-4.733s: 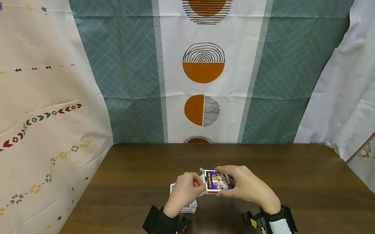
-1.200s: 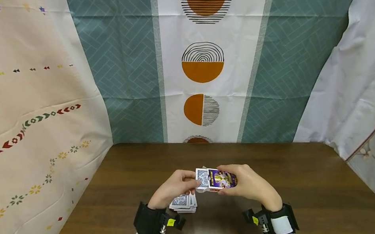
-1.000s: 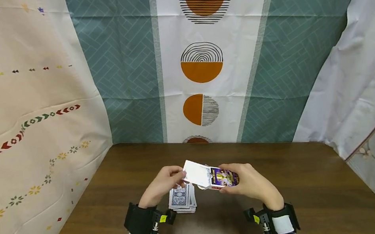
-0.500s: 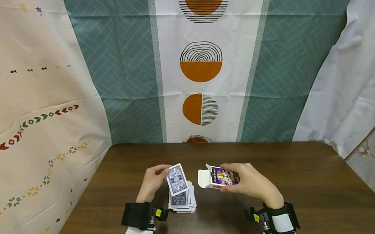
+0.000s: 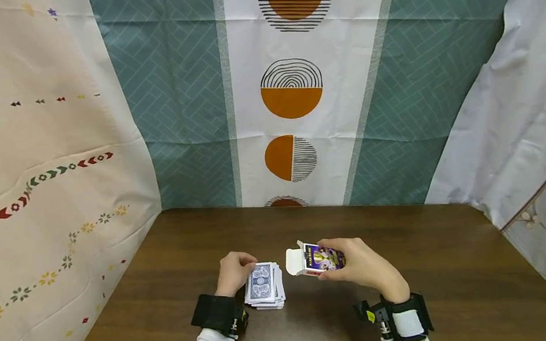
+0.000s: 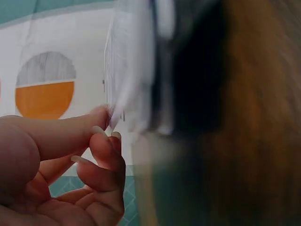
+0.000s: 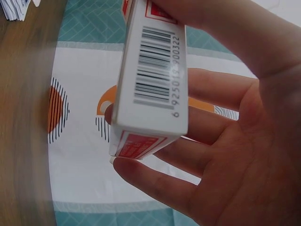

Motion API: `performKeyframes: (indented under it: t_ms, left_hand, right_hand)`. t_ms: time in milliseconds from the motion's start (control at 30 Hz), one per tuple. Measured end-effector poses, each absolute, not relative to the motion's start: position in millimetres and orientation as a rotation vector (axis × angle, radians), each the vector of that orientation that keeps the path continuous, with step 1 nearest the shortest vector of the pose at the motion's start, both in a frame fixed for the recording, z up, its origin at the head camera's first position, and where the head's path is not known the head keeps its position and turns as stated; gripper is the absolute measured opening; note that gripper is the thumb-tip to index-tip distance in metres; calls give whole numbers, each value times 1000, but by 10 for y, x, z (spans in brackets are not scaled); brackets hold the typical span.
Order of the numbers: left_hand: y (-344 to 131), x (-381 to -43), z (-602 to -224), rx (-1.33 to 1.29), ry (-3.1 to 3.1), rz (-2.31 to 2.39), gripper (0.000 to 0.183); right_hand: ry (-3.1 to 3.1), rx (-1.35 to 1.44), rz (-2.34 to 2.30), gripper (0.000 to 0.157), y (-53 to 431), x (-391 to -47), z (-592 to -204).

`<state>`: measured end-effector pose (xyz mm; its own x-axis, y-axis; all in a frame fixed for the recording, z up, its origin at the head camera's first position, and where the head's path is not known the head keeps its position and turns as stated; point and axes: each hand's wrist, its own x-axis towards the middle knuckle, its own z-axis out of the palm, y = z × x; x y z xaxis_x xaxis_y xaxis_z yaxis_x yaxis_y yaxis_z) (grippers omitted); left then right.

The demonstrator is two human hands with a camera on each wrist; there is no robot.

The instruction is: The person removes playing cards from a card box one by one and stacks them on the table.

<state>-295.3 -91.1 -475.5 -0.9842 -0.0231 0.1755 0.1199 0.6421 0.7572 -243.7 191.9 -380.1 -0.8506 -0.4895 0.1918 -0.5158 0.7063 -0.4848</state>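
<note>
With thumb and fingertips, my left hand [image 5: 235, 271] pinches the upper left edge of a blue-backed playing card [image 5: 261, 280], which lies face down over a loose stack of playing cards [image 5: 279, 287]. In the left wrist view, thin cards [image 6: 111, 77] show edge-on at the fingertips, with the blurred stack beyond them. To the right, my right hand [image 5: 362, 266] holds a purple and white card box [image 5: 324, 258] above the table, its open end facing left and its white flap [image 5: 294, 261] folded out. A barcode shows on the box's white side [image 7: 153, 80] in the right wrist view.
The brown wooden table [image 5: 464, 266] runs back to a teal and white patterned cloth [image 5: 301, 149]. A cream cloth [image 5: 53, 213] hangs along the left side, and a white curtain [image 5: 512, 119] hangs at the right.
My left hand has drawn cards out of the box, turned them blue back up, and lowered them left onto the stack. My right hand has stayed nearly still with the box.
</note>
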Motion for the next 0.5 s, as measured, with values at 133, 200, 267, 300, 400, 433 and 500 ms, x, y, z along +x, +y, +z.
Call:
performKeyframes:
  t_ms: [133,200,267,300,400,433,500]
  left_hand:
    - [-892,-2944,-4734,-85,-2676,-1204,6]
    - [-857,-2899,-4614,-121,-2653,-1231,7]
    - [-791,-2816,-4429,-217,-2614,-1332,8]
    - [-748,-2761,-4326,-284,-2594,-1394,9]
    - [-591,-2581,-4067,-478,-2564,-1528,10]
    - [-537,-2531,-4016,-520,-2573,-1544,11]
    - [-442,-2450,-3965,-561,-2617,-1521,13]
  right_hand:
    - [-2865,845,822,62,1900,-2438,-3807]
    - [-2867,845,822,62,1894,-2436,-3814]
    - [-2860,853,828,62,1890,-2435,-3818]
    - [-2855,859,832,62,1887,-2433,-3819]
    - [-2826,878,828,62,1879,-2427,-3818]
    - [-2814,887,824,61,1876,-2422,-3817]
    - [-2797,899,817,60,1867,-2401,-3810]
